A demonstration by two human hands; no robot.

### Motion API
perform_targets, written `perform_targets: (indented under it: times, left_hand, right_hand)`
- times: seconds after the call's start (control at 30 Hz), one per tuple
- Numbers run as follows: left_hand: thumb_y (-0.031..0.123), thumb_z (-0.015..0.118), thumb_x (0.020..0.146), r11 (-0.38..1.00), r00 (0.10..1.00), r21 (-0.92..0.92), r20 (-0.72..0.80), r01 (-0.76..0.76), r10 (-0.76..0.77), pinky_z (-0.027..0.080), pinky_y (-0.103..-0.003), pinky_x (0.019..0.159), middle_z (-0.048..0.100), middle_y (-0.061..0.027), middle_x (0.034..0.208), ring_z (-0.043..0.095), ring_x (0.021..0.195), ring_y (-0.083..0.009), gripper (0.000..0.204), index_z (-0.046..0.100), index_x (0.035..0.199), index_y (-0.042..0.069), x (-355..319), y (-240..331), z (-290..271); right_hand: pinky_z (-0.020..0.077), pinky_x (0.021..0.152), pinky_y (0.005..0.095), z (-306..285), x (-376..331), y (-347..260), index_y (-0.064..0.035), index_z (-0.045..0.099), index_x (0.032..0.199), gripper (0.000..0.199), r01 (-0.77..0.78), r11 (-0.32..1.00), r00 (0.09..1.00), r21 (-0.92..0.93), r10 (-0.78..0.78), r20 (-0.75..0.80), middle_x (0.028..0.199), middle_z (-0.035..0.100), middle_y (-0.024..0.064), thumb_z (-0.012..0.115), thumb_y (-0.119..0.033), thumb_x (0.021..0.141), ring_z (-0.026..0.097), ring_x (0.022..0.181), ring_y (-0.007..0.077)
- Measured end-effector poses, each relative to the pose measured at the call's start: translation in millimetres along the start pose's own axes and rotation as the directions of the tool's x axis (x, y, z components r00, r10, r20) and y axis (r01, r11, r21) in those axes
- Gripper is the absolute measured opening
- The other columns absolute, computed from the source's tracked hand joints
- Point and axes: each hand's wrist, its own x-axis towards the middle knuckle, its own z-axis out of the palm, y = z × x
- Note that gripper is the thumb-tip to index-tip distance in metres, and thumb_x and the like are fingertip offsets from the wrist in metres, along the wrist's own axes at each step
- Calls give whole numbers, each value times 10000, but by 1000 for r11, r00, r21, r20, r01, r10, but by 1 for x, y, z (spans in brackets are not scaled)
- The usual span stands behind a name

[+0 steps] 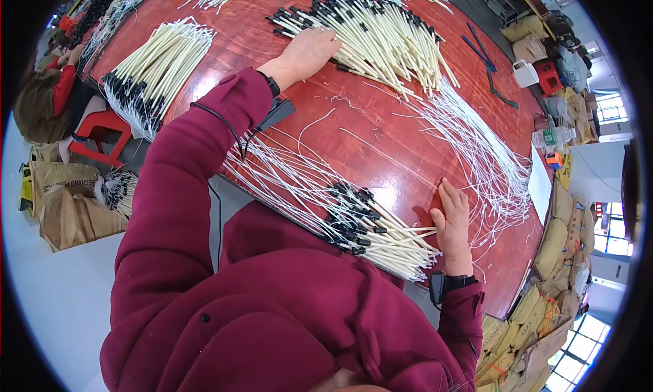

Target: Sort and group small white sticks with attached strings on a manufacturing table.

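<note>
Hands point(309, 52) point(452, 218) touching (seemingly) cable bundles point(381, 31).

The scene is brightly and evenly lit by daylight, admitted through windows point(607, 237) at the right edge. A pale glare patch is noted on the polished red table point(381, 143) near the centre. Shadows are soft and short. Focus is sharp centrally; strong fisheye bending and a black vignette are recorded at the rim.
</note>
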Motion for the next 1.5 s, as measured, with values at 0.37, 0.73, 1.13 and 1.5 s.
perform_targets:
  times: [0.37,0.73,1.13,1.5]
  left_hand:
    - [103,642,853,963,970,-131,-104,-234,221,488,-377,780,581,-39,896,615,891,-252,206,674,1056,118,0,54,-56]
    - [47,670,834,867,987,-488,65,-98,149,523,-401,737,601,-97,916,628,841,-294,245,691,1078,35,-61,124,-80]
    - [88,690,856,817,975,-543,202,193,-95,536,-426,777,632,-119,913,641,887,-326,130,727,966,30,-81,111,-78]
    - [83,673,864,822,974,-537,208,190,-90,540,-431,782,631,-115,919,647,905,-327,123,726,961,30,-77,114,-75]
  right_hand:
    - [389,1079,420,4,0,3,40,604,1318,487,-34,997,999,65,36,-29,1435,562,152,583,-279,951,504,1223,356]
    - [393,1073,401,10,0,2,36,607,1317,450,-33,996,996,81,39,-79,1430,567,146,600,-206,938,512,1210,335]
    - [411,1057,393,11,0,0,33,607,1318,479,-52,993,994,102,62,-93,1419,573,147,647,-234,923,522,1194,327]
    - [409,1058,397,11,1,-3,35,603,1319,496,-64,994,994,86,71,-83,1402,573,153,666,-248,916,521,1191,331]
